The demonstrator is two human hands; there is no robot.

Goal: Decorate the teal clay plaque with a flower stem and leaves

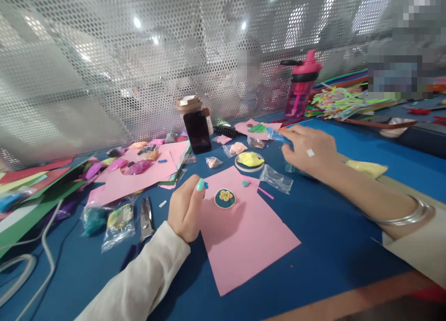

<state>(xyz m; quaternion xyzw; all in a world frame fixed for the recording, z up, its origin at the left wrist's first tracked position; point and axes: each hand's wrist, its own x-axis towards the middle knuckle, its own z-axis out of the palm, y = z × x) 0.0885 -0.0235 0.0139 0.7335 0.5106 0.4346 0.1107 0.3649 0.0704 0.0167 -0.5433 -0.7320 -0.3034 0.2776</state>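
the left hand (186, 208) pinches a blue bit (206, 185) between narrowed fingers, beside a flower-topped disc (225, 199) on pink paper (244, 246). the right hand (308, 147) is at a bluish bag (275, 134); its grip cannot be told. a round dish (245, 169) holds a yellow lump (250, 159).

From the head view, I have my left hand (184, 207) pinching a small blue piece (206, 185) by a pink sheet (249, 242), where 1 dark disc (218, 203) bears yellow blobs (226, 195). My right hand (310, 147) is at a blue packet (275, 135); I can't tell whether it grips. I see 1 pair of scissors (147, 226) near my left sleeve (156, 263) and 1 pink bottle (302, 81) farther back.
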